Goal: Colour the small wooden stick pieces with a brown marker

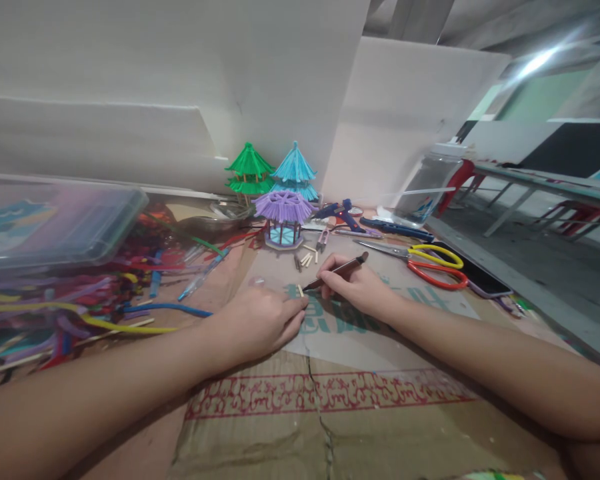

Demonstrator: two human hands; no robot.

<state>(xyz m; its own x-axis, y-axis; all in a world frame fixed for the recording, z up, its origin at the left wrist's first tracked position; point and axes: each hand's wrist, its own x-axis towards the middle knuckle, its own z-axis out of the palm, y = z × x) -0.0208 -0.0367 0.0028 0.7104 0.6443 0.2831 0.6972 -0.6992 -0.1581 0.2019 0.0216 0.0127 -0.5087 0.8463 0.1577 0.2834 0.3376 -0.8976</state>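
Observation:
My right hand (347, 283) grips a dark brown marker pen (351, 265), its tip pointing left. At that tip is a short pale wooden stick (301, 291), held in the fingertips of my left hand (263, 317). Both hands rest over a translucent sheet (270, 273) above green printed characters. Just beyond them, several short pale sticks (307, 258) and dark brown ones (297, 262) lie loose. Behind these stands a small pavilion model (284, 217) with a purple roof, in front of a green-roofed model (249, 170) and a light-blue-roofed one (295, 167).
On the right lie scissors (435, 263) with yellow and red handles, a phone (480, 277), a utility knife (397, 230) and a blue glue gun (343, 212). A clear bottle (430, 187) stands behind. Colourful pipe cleaners and a plastic box (100, 227) crowd the left.

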